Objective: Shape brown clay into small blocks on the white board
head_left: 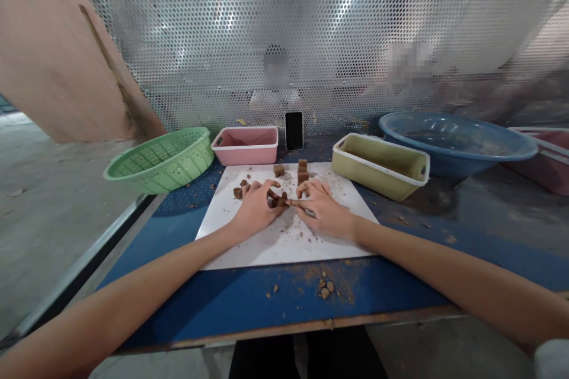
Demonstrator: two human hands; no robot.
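My left hand (256,208) is over the white board (249,251), its thumb and fingers closed round a small brown lump (283,198) that looks like clay. From the other side my right hand (320,208) reaches in. Its thumb and a finger come together at the lump's right edge; whatever is between them is too small to make out. Beyond the right hand, brown blocks (303,172) stand one on another. A single brown block (278,170) sits to their left. More brown pieces (238,193) lie beside my left hand, and crumbs are scattered on the board.
A green basket (178,169), a pink bin (249,157), an upright phone-like device (294,131), an olive-green bin (377,172) and a blue basin (444,157) ring the board. Behind rises a perforated metal screen (320,29). Crumbs (326,290) lie on the blue tabletop (200,308) near its front edge.
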